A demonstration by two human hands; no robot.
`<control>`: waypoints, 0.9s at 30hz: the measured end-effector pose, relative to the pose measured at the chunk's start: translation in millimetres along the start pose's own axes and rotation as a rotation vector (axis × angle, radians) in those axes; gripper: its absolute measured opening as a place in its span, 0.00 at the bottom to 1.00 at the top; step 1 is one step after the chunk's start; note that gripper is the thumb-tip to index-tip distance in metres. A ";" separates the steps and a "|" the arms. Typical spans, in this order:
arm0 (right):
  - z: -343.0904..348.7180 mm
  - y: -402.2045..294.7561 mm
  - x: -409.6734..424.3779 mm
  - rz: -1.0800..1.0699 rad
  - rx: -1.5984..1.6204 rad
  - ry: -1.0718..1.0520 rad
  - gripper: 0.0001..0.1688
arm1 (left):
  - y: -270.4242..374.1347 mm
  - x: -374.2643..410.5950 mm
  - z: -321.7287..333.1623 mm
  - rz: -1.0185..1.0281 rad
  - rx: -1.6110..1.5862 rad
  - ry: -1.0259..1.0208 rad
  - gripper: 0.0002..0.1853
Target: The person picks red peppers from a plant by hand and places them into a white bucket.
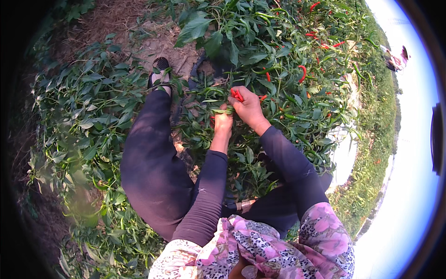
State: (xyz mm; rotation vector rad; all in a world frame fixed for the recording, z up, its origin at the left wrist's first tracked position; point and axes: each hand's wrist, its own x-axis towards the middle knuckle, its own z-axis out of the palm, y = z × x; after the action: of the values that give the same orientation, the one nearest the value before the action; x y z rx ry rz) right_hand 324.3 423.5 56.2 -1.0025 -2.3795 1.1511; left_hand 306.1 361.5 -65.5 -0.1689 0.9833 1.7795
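Observation:
My right hand (pixel 246 106) is closed around several red chili peppers (pixel 237 95), whose ends show at its fingers. Just left of it and slightly lower, my left hand (pixel 223 122) is among the leaves of a chili plant, with a bit of red at its left side; its fingers are partly hidden, so its grip cannot be made out. More red peppers lie close to the right hand. A curved red chili pepper (pixel 302 74) hangs on the plants to the upper right, with green chili peppers (pixel 264 16) further up.
Dense chili plants (pixel 94 80) grow on both sides of my bent legs. My shod foot (pixel 161 75) stands on bare soil (pixel 181 52) beside dark ground sheeting. A white sack or sheet (pixel 343 153) lies at the right. Another person (pixel 395 60) is far off at the upper right.

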 end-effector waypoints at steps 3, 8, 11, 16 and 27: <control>-3.5 -3.9 -5.4 0.042 0.156 0.002 0.12 | 7.4 -7.2 3.6 -0.098 -0.069 0.072 0.18; -21.7 -18.0 1.4 0.362 0.842 -0.017 0.13 | 2.0 -0.6 -6.7 -0.187 -0.098 0.126 0.15; -28.3 -16.1 1.4 0.403 0.963 -0.028 0.12 | 16.1 -6.7 5.8 -0.076 0.038 0.177 0.20; -30.1 -9.2 3.4 0.448 1.034 -0.032 0.11 | 17.8 -9.8 7.2 0.168 0.335 0.360 0.24; 16.7 -18.0 -15.2 0.637 0.948 -0.683 0.10 | -41.1 -60.2 -20.7 0.096 1.561 0.085 0.19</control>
State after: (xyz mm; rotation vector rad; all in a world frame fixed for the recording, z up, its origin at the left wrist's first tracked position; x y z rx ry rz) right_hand 317.7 395.7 60.0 -1.0947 -1.4270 2.8287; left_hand 360.4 308.7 -68.8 0.7871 2.1443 0.6603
